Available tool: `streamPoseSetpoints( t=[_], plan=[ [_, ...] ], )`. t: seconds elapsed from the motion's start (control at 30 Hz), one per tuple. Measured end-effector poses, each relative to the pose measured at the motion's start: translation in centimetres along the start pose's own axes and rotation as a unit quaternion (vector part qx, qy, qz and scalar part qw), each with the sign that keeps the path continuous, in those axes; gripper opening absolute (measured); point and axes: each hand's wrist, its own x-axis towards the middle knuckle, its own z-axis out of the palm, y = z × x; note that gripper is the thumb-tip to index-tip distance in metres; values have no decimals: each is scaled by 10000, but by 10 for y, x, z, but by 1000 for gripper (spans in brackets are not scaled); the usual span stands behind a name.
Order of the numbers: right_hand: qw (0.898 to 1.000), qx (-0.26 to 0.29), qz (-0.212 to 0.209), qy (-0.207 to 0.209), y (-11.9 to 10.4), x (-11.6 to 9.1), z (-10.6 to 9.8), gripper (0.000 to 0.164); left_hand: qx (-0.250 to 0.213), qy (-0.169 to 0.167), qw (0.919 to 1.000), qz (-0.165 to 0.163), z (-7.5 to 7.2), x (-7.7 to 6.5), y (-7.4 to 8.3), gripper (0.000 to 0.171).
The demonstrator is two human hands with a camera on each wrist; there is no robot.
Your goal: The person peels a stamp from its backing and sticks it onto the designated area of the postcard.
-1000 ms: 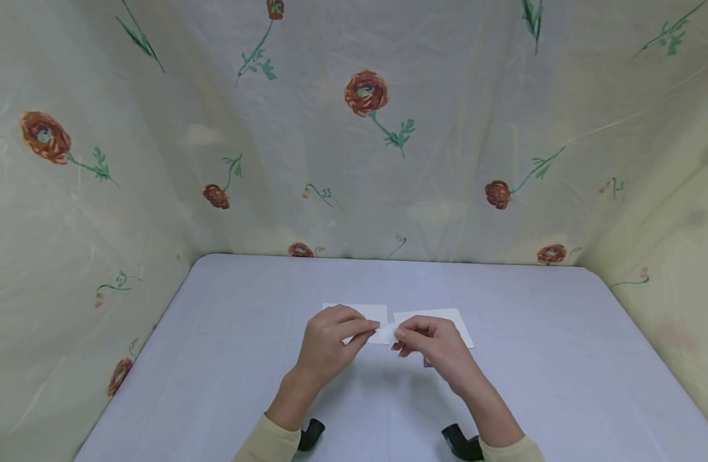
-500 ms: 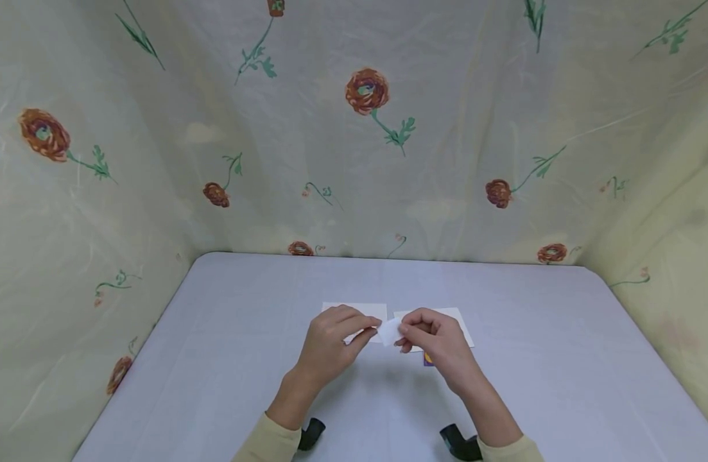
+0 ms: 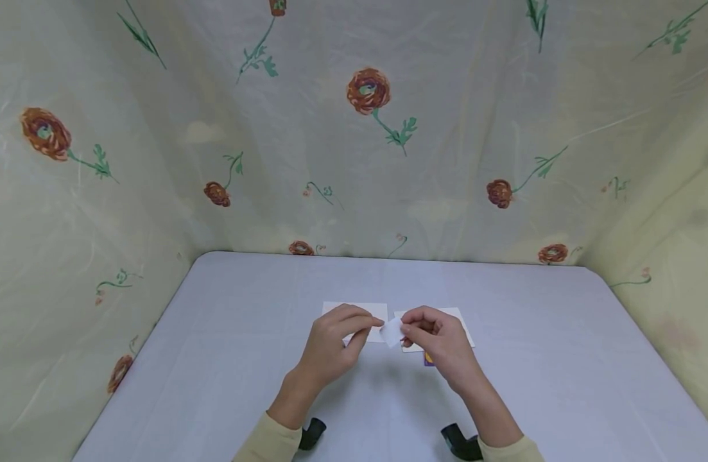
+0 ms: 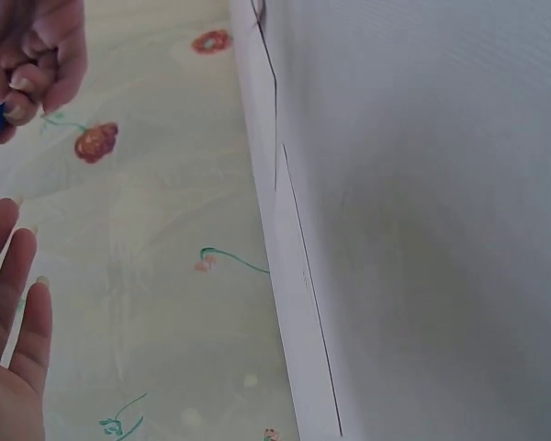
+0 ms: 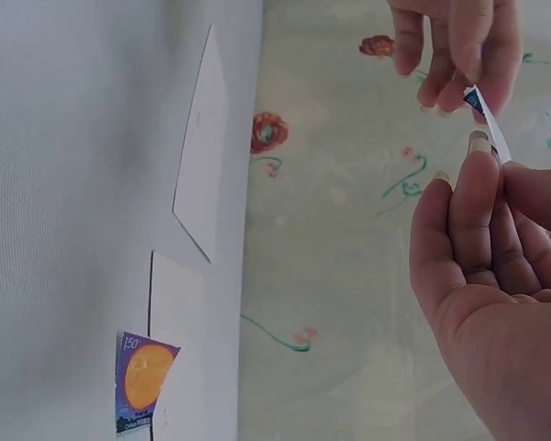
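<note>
A small postage stamp (image 3: 393,332) is held up between the two hands over the table, its white back toward the head view. Part of a blue printed face (image 5: 476,99) shows in the right wrist view. My right hand (image 3: 437,337) pinches the stamp's right side between thumb and index finger. My left hand (image 3: 333,340) has its thumb and index fingertips at the opposite corner; its other fingers look fairly straight in the left wrist view. On the table below lies a second stamp (image 5: 142,381), purple with an orange disc and "1.50", overlapping a white card's edge.
Two white cards, the left card (image 3: 359,308) and the right card (image 3: 454,314), lie side by side on the white-covered table (image 3: 215,359). Flowered curtains (image 3: 434,128) stand behind and beside it. Dark wrist-camera mounts (image 3: 313,433) show below the forearms.
The held stamp has turned so that more of its white back faces the head view, and it has shifted slightly right. More of the purple stamp is visible under the right hand.
</note>
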Motion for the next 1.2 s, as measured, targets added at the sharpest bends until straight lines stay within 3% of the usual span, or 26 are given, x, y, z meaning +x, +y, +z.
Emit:
streamPoseSetpoints(
  t=[0.2,0.43,0.77,1.03,1.2],
  plan=[
    [9994,-250,-244,81,1,-2,0,13,-658,-152,9950,-737,-2,1,6,15],
    [9983,-305,-496,3,-1,-5,2,11,-1089,-340,9874,-1094,0,1,6,15],
    [9962,-469,-737,-7,-2,-8,10,14,-1222,-380,9832,-1304,1,1,10,6],
    [9879,-830,-1288,250,0,-9,15,18,-1016,-509,9817,-1525,1,2,13,8],
    [9834,-984,-1489,327,2,-10,17,21,-1153,-644,9778,-1630,0,3,15,8]
  ],
)
